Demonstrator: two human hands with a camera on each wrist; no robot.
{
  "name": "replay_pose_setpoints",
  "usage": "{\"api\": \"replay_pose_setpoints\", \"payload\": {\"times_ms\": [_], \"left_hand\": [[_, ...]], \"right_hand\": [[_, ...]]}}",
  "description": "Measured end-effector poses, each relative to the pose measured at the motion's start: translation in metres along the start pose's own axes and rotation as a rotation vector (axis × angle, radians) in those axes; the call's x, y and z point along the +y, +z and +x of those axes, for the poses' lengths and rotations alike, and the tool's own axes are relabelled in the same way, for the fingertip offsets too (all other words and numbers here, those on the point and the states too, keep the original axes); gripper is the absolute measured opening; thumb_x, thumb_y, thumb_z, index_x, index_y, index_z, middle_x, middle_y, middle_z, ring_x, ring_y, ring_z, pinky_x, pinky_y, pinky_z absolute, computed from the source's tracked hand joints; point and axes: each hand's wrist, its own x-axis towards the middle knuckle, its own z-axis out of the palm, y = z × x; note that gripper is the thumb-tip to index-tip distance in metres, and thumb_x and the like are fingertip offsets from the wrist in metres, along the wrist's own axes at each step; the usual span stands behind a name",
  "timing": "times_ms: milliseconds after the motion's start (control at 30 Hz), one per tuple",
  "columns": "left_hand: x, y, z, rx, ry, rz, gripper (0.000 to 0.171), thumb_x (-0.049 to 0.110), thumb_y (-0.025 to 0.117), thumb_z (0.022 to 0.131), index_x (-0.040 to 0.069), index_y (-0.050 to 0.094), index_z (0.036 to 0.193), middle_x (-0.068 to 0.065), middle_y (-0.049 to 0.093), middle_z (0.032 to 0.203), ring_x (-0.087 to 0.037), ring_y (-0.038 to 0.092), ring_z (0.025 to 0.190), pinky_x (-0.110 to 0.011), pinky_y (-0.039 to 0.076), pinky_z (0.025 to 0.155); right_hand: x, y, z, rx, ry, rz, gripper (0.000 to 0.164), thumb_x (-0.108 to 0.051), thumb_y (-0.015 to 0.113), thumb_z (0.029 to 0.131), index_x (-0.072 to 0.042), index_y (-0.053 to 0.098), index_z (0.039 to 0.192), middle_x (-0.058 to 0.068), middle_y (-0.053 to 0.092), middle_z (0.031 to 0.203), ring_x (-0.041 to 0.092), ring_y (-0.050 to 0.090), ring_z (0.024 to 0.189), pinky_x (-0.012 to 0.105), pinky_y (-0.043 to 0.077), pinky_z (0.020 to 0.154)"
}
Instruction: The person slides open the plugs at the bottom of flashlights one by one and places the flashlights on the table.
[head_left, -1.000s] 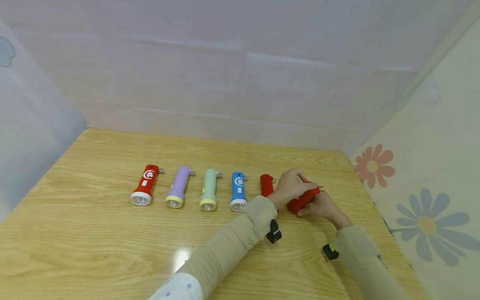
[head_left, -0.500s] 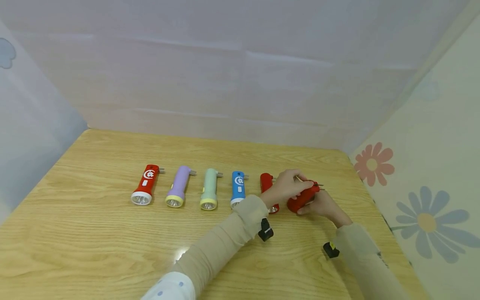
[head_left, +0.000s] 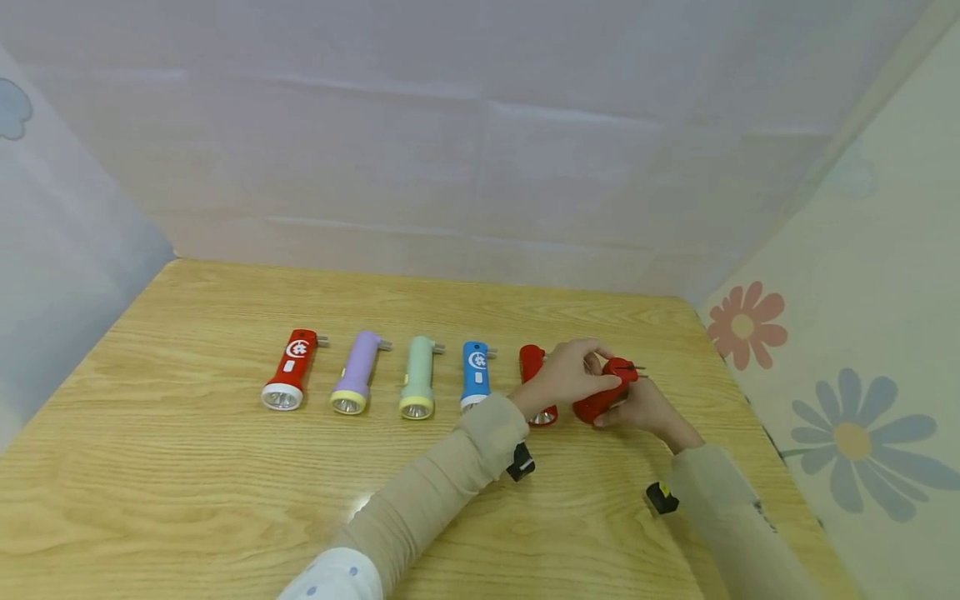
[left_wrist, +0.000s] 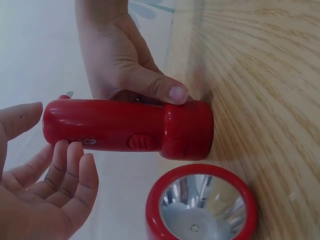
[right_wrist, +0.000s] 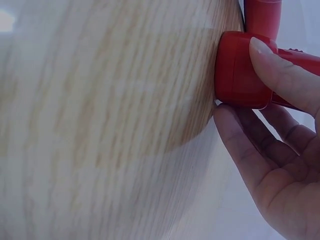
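A red flashlight with two plug prongs at its tail stands lens-end down at the right of the table. My right hand holds it low, the thumb pressed on its wide head and the fingers on the other side. My left hand is at the tail end; in the left wrist view its thumb is apart from the tail and its relaxed fingers are right under the body. Another red flashlight lies beside it, partly hidden by my left wrist.
Further left in the row lie a blue flashlight, a pale green one, a purple one and a red one with a white head. The wooden table meets a pale wall at the back and a flowered wall at the right.
My left forearm and wrist have shifted a little left, uncovering more of the neighbouring red flashlight. The held flashlight has tipped slightly more upright; my right hand stays nearly still.
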Motion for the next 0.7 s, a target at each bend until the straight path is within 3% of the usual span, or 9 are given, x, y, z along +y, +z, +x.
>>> {"api": "replay_pose_setpoints", "payload": {"times_ms": [333, 567, 700], "left_hand": [[-0.0081, 0.0053, 0.0008, 0.052, 0.125, 0.126, 0.033, 0.021, 0.069, 0.082, 0.011, 0.059, 0.111, 0.005, 0.059, 0.097, -0.005, 0.054, 0.084, -0.012, 0.041, 0.067], [-0.0087, 0.0089, 0.0006, 0.064, 0.146, 0.139, 0.033, 0.023, 0.069, 0.082, 0.011, 0.057, 0.111, 0.004, 0.058, 0.103, -0.006, 0.053, 0.087, -0.012, 0.04, 0.069], [-0.0084, 0.0092, 0.0003, 0.066, 0.151, 0.152, 0.031, 0.024, 0.068, 0.083, 0.012, 0.058, 0.11, 0.005, 0.058, 0.102, -0.006, 0.053, 0.087, -0.012, 0.04, 0.07]], "right_hand": [[-0.0001, 0.0006, -0.0007, 0.01, -0.021, 0.012, 0.064, -0.011, 0.082, 0.066, 0.006, 0.049, 0.118, 0.022, 0.058, 0.109, 0.034, 0.058, 0.092, 0.045, 0.049, 0.076], [0.0016, -0.0002, -0.0007, 0.001, -0.032, 0.002, 0.066, -0.013, 0.081, 0.067, 0.007, 0.048, 0.12, 0.023, 0.057, 0.112, 0.034, 0.058, 0.095, 0.044, 0.048, 0.078], [0.0036, 0.0005, -0.0015, -0.003, -0.021, 0.062, 0.065, -0.009, 0.08, 0.069, 0.008, 0.046, 0.122, 0.024, 0.056, 0.113, 0.033, 0.059, 0.093, 0.041, 0.049, 0.078]]}}
